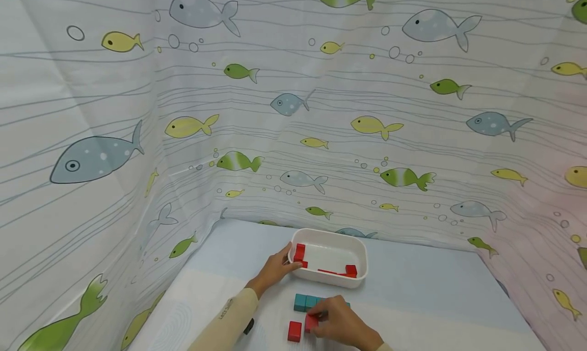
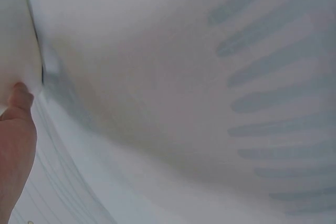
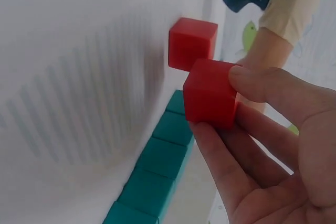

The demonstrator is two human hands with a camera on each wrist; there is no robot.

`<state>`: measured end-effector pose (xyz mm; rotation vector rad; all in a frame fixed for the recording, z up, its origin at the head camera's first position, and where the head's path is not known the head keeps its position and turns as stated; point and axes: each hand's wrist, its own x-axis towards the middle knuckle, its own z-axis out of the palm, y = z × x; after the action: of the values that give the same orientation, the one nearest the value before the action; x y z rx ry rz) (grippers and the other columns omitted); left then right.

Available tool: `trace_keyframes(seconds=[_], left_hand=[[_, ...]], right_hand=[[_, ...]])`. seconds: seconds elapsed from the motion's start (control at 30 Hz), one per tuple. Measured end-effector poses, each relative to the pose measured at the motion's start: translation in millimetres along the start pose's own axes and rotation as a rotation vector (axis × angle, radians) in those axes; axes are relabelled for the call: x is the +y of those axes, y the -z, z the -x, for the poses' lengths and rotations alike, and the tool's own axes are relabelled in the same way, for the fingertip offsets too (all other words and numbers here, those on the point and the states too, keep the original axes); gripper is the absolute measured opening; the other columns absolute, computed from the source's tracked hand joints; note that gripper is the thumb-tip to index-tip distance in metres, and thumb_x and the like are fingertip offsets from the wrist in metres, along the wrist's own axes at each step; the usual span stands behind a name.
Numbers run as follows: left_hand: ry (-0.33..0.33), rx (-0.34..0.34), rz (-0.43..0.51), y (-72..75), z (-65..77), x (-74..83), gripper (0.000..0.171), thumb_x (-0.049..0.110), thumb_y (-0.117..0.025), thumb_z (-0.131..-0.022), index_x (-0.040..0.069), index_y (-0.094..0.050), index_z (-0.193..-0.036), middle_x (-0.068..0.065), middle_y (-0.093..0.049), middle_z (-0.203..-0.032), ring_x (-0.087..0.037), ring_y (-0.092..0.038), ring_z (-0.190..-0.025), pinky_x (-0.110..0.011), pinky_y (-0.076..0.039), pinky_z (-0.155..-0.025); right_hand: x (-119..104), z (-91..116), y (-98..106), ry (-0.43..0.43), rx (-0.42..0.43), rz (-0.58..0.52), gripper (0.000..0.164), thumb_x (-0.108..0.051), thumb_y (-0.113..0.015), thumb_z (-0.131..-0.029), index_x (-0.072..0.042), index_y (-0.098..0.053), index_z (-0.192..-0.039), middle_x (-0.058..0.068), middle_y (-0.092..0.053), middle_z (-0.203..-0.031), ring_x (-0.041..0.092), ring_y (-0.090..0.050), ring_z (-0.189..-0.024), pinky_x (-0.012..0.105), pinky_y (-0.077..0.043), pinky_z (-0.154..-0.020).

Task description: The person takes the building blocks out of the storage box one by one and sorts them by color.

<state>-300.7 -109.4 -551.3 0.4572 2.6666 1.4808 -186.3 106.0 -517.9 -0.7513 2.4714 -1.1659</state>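
Note:
My right hand (image 1: pixel 341 321) pinches a red cube (image 1: pixel 311 323) between thumb and fingers; the right wrist view shows the same cube (image 3: pixel 210 95) held at the fingertips. Just left of it on the table sits a second red cube (image 1: pixel 295 331). Beyond them lies a straight row of teal cubes (image 1: pixel 300 302), partly hidden behind the right hand. My left hand (image 1: pixel 274 272) grips the left end of a white plastic tub (image 1: pixel 321 276), thumb over the near rim. In the left wrist view only the thumb (image 2: pixel 19 135) shows, against the tub's wall (image 2: pixel 18 40).
Inside the tub, red pieces (image 1: pixel 300 251) lie at the left end and another red block (image 1: pixel 350 270) at the right, beside a thin red strip (image 1: pixel 326 271). A fish-print curtain (image 1: pixel 293 137) surrounds the table (image 1: pixel 426 290). A dark object (image 1: pixel 248 326) shows by the left sleeve.

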Motion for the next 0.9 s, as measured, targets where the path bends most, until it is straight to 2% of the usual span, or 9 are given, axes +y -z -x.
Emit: trace_keyframes(seconds=[0.13,0.33,0.7,0.9], left_hand=[[0.011,0.002,-0.005,0.3,-0.3,-2.9,0.083,0.043,-0.061,-0.076,0.014,-0.017,-0.14,-0.002,-0.025,-0.141,-0.02,-0.036,-0.122,-0.034,-0.041,-0.089],[0.027,0.004,0.0,0.5,-1.0,-3.5,0.083,0.045,-0.061,-0.076,0.016,-0.017,-0.14,-0.001,-0.025,-0.141,-0.021,-0.036,-0.122,-0.035,-0.042,-0.088],[0.035,0.006,0.004,-1.3,0.2,-1.1,0.082,0.043,-0.061,-0.077,0.017,-0.017,-0.14,-0.001,-0.025,-0.141,-0.022,-0.036,-0.122,-0.036,-0.042,-0.087],[0.032,0.007,0.008,-2.6,-0.9,-1.8,0.081,0.042,-0.061,-0.077,0.018,-0.017,-0.14,0.0,-0.025,-0.141,-0.021,-0.036,-0.122,-0.036,-0.042,-0.087]], right_hand=[[3.2,1.5,-6.5,-0.006,-0.028,-0.037,0.028,-0.025,-0.072,-0.07,-0.016,-0.069,-0.096,-0.013,-0.063,-0.082,0.007,-0.055,-0.073,0.017,-0.048,-0.062],[8.1,-0.5,-13.1,0.034,-0.031,-0.058,0.028,-0.028,-0.071,-0.071,-0.017,-0.068,-0.096,-0.013,-0.064,-0.084,0.004,-0.056,-0.076,0.016,-0.048,-0.063],[8.4,0.6,-22.8,-0.052,-0.029,-0.094,0.028,-0.026,-0.075,-0.066,-0.021,-0.069,-0.093,-0.012,-0.064,-0.083,0.006,-0.055,-0.073,0.022,-0.051,-0.061],[11.9,0.4,-26.4,-0.028,-0.037,-0.102,0.03,-0.026,-0.075,-0.066,-0.02,-0.069,-0.095,-0.012,-0.064,-0.084,0.004,-0.056,-0.073,0.02,-0.051,-0.062]])
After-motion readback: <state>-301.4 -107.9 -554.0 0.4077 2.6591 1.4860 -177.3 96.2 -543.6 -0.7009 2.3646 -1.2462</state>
